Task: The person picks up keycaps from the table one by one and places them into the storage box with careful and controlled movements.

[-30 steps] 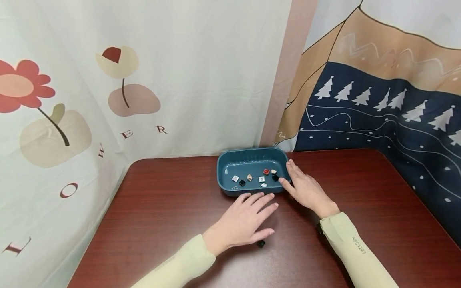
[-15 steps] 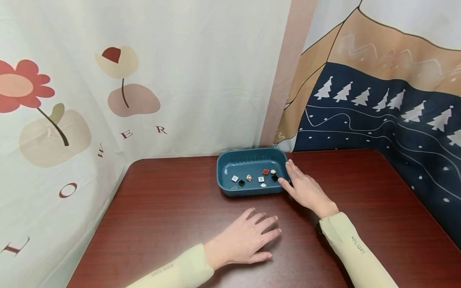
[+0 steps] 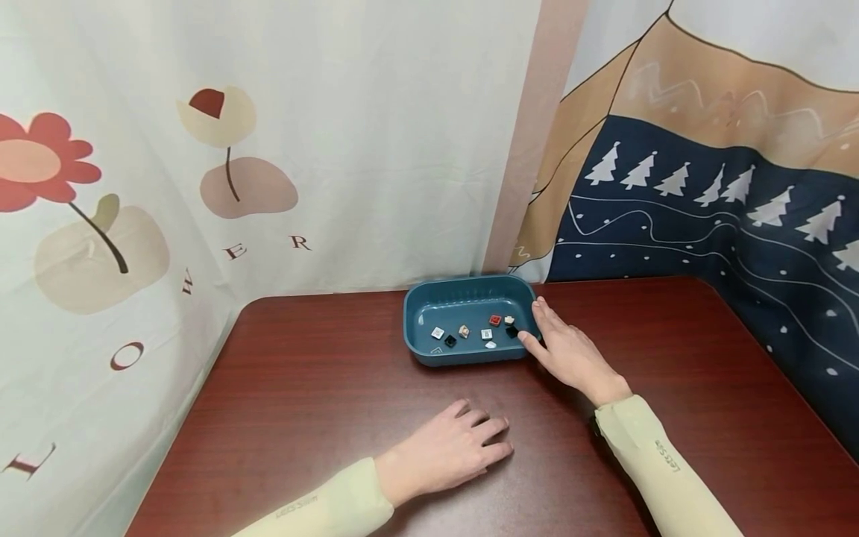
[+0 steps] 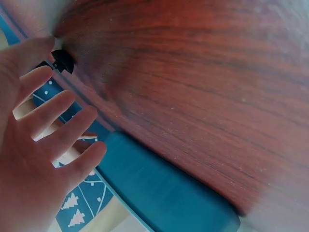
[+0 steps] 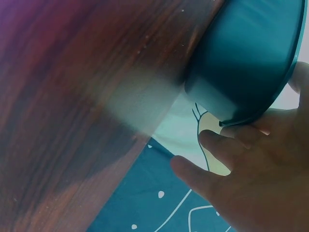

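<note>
My left hand [image 3: 452, 451] is low over the table, palm down with its fingers lightly bent. In the left wrist view a small black keycap-like piece [image 4: 63, 61] lies just beyond the tips of the thumb and index finger, which stand apart; in the head view the hand hides it. My right hand [image 3: 570, 354] rests at the right end of a blue plastic tub [image 3: 463, 359], its fingers extended along the end and the thumb over the near corner. In the tub lie several small keycap-like pieces, among them a red one [image 3: 495, 320] and a white one [image 3: 438, 333].
The tub stands at the back edge of the dark red-brown wooden table [image 3: 302, 395], close to a printed curtain [image 3: 376, 149]. A navy tree-patterned cloth [image 3: 671, 216] hangs along the right side. Both forearms reach in from the front.
My left hand has drawn back from the tub's front toward me and lowered, its fingers bending over the black piece that showed beside its thumb. The right hand and the tub have stayed put.
</note>
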A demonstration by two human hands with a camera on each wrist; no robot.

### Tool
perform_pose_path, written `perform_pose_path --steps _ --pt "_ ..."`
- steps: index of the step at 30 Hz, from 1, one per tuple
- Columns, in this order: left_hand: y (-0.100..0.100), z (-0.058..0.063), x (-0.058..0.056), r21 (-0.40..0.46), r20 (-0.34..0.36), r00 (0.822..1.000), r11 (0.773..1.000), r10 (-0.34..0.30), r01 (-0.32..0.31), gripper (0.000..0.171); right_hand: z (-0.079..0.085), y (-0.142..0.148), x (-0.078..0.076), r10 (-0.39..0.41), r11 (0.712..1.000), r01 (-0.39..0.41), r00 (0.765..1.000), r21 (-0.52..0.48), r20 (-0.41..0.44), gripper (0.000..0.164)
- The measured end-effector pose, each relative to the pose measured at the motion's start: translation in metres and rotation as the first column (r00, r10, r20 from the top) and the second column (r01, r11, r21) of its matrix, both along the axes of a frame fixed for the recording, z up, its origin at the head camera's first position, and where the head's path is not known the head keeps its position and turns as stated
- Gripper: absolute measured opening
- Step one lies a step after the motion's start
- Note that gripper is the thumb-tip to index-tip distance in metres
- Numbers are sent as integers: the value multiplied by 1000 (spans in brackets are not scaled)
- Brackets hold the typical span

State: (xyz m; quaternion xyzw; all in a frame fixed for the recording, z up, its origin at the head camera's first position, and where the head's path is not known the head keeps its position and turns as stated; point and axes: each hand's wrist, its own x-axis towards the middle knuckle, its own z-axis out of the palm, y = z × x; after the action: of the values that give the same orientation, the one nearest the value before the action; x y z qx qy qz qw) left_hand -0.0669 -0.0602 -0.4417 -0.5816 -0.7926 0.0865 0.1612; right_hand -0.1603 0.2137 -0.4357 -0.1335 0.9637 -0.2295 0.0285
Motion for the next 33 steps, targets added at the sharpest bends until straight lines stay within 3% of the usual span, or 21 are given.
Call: perform_pose_path --steps 12,23,33 --pt "-4 1 3 -49 -74 997 998 -29 25 10 0 -1 0 0 1000 0 1000 0 2 84" --pt "-5 3 1 -62 -18 998 996 -57 56 11 0 -1 0 4 1000 -4 1000 6 -15 84" --pt "-7 4 2 -66 -24 997 996 -68 67 8 -1 0 0 2 1000 -2 1000 2 -5 88"
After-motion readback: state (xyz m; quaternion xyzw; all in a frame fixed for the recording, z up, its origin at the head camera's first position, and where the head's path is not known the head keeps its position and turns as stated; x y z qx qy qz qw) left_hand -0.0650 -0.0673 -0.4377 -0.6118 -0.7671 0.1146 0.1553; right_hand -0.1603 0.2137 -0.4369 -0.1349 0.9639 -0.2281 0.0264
